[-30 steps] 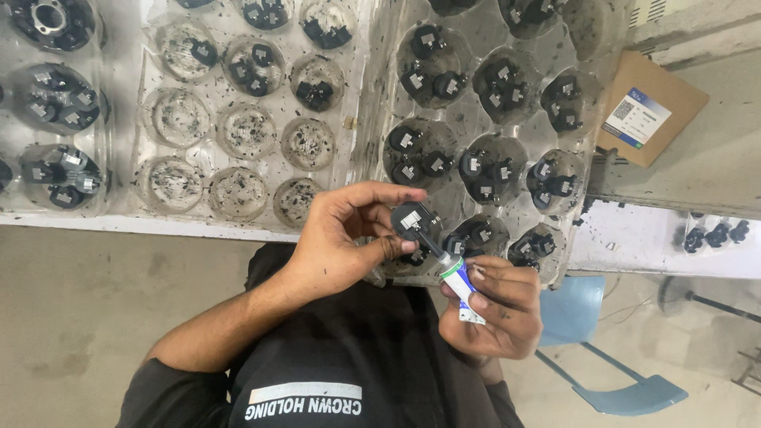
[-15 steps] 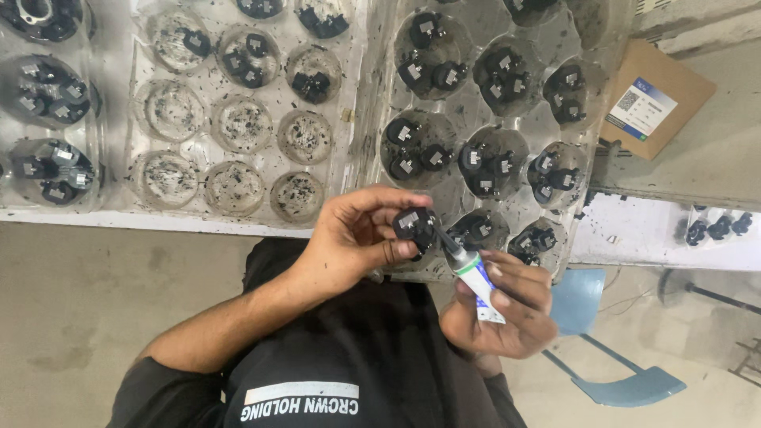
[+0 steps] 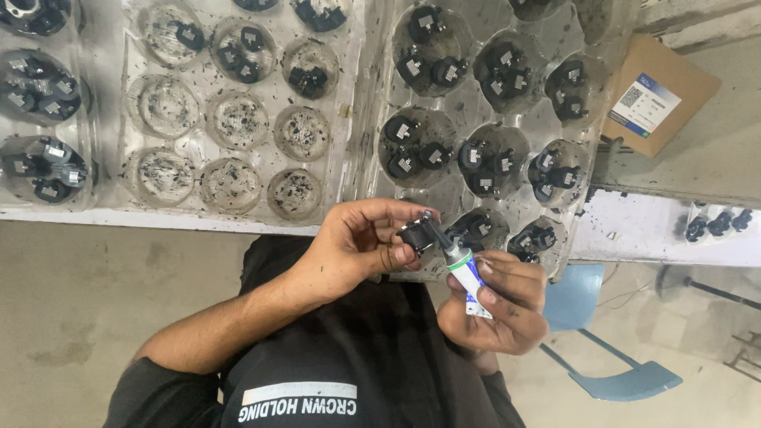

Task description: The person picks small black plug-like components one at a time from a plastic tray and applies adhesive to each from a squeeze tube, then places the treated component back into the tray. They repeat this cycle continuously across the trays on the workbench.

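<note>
1. The small black part [image 3: 414, 235] is pinched in the left hand [image 3: 353, 254], just below the tray edge.
2. The right hand [image 3: 499, 305] grips a white tube [image 3: 464, 269], its nozzle touching the part.
3. A steady part and a light squeeze would serve best.
4. Clear trays [image 3: 361, 119] of similar parts lie beyond; a cardboard box [image 3: 658, 95] sits well apart.

Workshop: trays [image 3: 361, 119] of small black parts [image 3: 487, 162]

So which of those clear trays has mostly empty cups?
The middle tray, left of the hands. Most of its round cups hold only dark specks, with black parts just along its top row. The tray on the right has black parts in nearly every cup.
</note>
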The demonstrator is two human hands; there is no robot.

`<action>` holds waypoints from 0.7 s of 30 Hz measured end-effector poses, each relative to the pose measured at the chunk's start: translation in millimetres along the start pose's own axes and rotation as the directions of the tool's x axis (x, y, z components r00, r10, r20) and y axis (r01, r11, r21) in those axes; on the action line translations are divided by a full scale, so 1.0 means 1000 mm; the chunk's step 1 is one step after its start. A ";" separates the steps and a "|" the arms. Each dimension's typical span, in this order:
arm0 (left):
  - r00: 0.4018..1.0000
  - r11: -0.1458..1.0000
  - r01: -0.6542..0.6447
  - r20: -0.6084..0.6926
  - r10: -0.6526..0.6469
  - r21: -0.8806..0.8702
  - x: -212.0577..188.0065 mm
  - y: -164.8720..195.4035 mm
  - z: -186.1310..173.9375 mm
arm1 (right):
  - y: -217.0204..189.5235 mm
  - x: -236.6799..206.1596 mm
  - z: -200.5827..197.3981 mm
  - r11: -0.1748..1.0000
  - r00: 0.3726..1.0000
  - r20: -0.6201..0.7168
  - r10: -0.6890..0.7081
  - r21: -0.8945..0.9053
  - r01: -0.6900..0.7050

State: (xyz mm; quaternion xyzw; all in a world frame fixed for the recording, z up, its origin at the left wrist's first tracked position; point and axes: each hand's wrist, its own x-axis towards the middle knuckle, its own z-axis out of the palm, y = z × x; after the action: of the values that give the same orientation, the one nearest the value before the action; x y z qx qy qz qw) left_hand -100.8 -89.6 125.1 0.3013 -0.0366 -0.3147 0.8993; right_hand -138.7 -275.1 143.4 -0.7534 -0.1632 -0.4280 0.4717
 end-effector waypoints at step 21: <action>0.997 0.993 -0.075 -0.028 0.073 -0.088 0.012 -0.003 -0.011 | -0.006 0.007 -0.007 0.978 0.978 0.015 0.208 -0.003 -0.208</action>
State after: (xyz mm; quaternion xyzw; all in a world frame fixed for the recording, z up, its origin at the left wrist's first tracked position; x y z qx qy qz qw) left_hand -89.9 -93.3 112.6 0.2634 -0.0227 -0.2789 0.9232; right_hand -142.4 -279.0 153.7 -0.7699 -0.0867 -0.3708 0.5121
